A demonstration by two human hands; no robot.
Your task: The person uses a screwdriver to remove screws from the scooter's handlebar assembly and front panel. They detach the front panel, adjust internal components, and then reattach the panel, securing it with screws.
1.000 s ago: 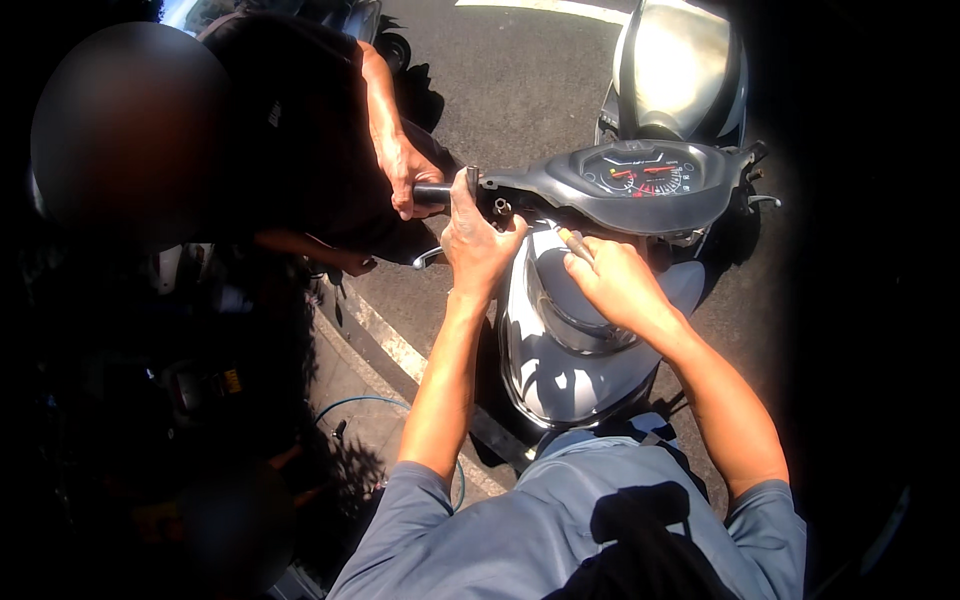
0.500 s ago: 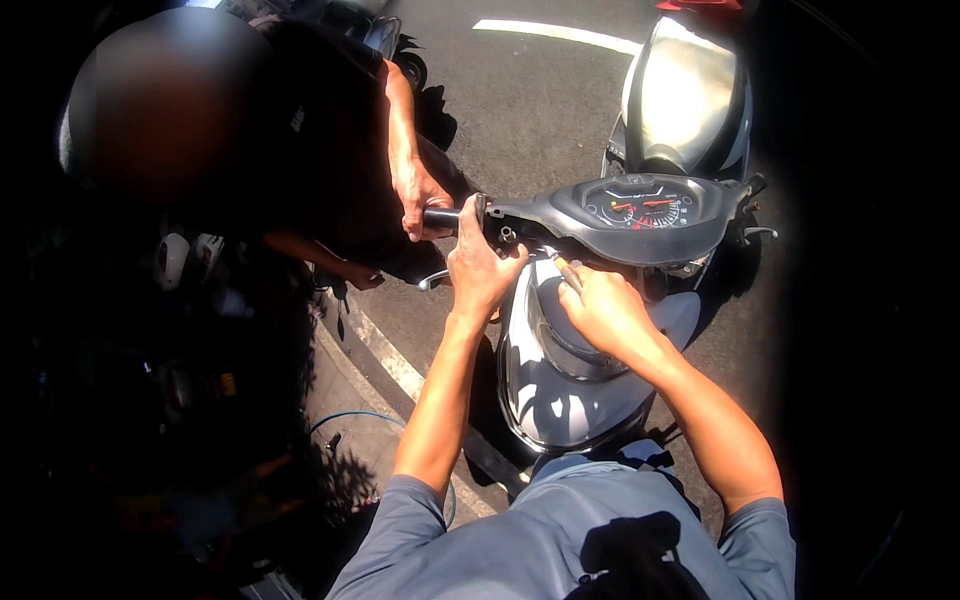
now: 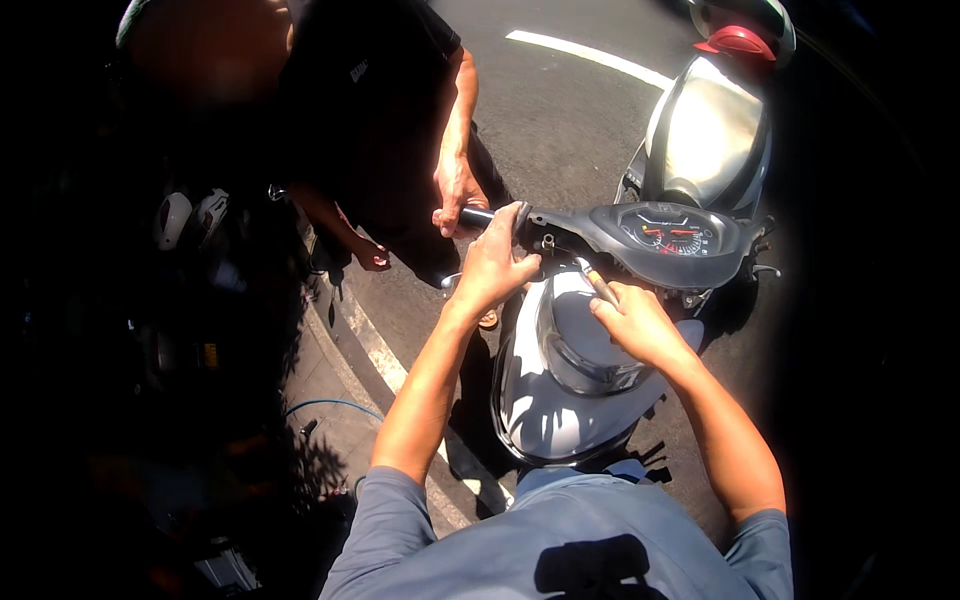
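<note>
The scooter's black handlebar cover (image 3: pixel 600 226) carries a round-ended instrument cluster (image 3: pixel 668 234) with red needles. My left hand (image 3: pixel 495 262) is closed around the handlebar at the inner end of its black grip (image 3: pixel 476 216), thumb toward the bare fittings under the cover. In my right hand (image 3: pixel 640 318) is a slim hand tool (image 3: pixel 601 286) with a yellow-and-dark handle; its exact kind does not show. The pale tip points up and left to the gap below the cover. Another person's hand (image 3: pixel 459 195) rests on the outer part of the same grip.
Below the handlebar is the scooter's white front body (image 3: pixel 560 425). Its seat (image 3: pixel 710 130) stretches away at the far right, with a red-and-white item (image 3: pixel 740 45) behind. The other person (image 3: pixel 385 110) stands close at left. A blue hose (image 3: pixel 330 402) lies on the pavement.
The view has shifted, so the scooter and the other person appear farther right. Both my hands keep their holds, the tool still at the gap under the cover.
</note>
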